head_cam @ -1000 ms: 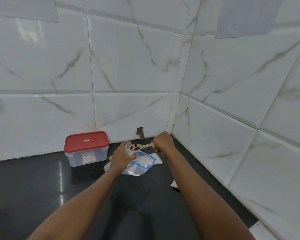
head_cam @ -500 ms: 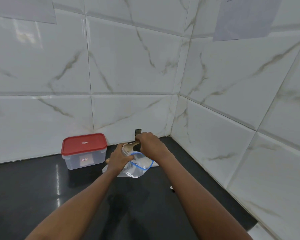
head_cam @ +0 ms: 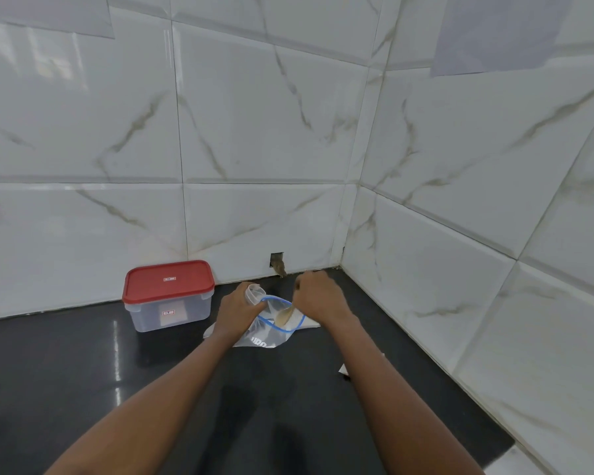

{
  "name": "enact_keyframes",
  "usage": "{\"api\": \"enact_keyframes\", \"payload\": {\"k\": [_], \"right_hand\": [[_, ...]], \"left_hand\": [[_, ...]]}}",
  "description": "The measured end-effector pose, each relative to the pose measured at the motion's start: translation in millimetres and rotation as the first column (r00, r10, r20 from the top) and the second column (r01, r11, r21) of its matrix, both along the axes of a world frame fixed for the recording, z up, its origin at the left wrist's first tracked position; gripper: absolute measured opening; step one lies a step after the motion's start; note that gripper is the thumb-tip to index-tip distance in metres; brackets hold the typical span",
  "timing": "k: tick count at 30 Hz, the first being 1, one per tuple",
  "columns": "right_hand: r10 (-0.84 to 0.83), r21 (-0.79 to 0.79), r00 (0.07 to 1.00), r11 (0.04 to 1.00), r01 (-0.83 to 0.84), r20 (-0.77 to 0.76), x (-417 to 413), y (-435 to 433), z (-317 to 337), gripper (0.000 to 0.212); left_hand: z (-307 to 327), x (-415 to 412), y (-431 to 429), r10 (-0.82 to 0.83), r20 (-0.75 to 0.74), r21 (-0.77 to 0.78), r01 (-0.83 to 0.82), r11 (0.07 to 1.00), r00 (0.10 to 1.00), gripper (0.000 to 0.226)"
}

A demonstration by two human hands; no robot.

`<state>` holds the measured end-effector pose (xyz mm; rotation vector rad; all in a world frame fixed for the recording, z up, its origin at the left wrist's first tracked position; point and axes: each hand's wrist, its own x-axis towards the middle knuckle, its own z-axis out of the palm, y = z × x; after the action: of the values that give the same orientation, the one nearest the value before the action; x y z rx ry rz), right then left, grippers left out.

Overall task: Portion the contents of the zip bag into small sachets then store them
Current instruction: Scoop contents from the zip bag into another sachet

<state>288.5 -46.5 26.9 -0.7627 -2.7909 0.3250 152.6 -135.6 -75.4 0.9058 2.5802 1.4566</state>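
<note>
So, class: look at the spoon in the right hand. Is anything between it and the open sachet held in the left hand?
Nothing visible. The spoon sits inside the zip bag's mouth; the sachet opens just up-left, gripped by the left hand. The right hand has a clear lift.

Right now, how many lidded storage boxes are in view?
1. The box, red lid shut, stands on the counter against the back wall, left of the left hand. Nothing shows a second one, though the arms cover part of the counter.
</note>
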Motion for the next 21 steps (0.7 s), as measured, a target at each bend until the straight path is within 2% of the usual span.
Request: {"api": "enact_keyframes", "payload": {"k": [4,6,8,11,16,21], "right_hand": [[0.113,0.12,0.982,0.984,-0.131,0.15,-14.4,-21.7,-34.8,0.03],[0.178,0.093,0.961,0.975,-0.201,0.212,-23.2,-29.8,-51.2,0.03],[0.201,0.0,0.943,0.978,-0.209,0.264,-31.8,-37.0,-62.5,0.029],[0.136,-0.071,0.938,0.99,-0.12,0.318,-40.9,-40.2,-71.0,0.029],[-0.005,-0.165,0.981,0.986,0.038,0.196,-51.0,-39.0,-77.2,0.017],[-0.125,-0.317,0.97,0.929,0.188,0.21,-56.3,-44.8,-72.9,0.016]], "left_hand": [[-4.7,0.9,-9.1,-0.054,-0.087,0.021,0.056,0.998,0.995,0.028],[-8.4,1.6,-16.8,-0.075,-0.12,0.083,0.085,0.993,0.99,0.022],[-10.5,3.9,-24.8,-0.104,-0.143,0.152,0.125,0.98,0.984,0.019],[-13.3,3.4,-34.6,-0.118,-0.206,0.194,0.159,0.968,0.971,0.017],[-8.5,1.5,-44.6,-0.113,-0.29,0.183,0.171,0.968,0.95,0.021],[-9.1,0.5,-46.5,-0.146,-0.285,0.171,0.201,0.965,0.947,0.023]]}}
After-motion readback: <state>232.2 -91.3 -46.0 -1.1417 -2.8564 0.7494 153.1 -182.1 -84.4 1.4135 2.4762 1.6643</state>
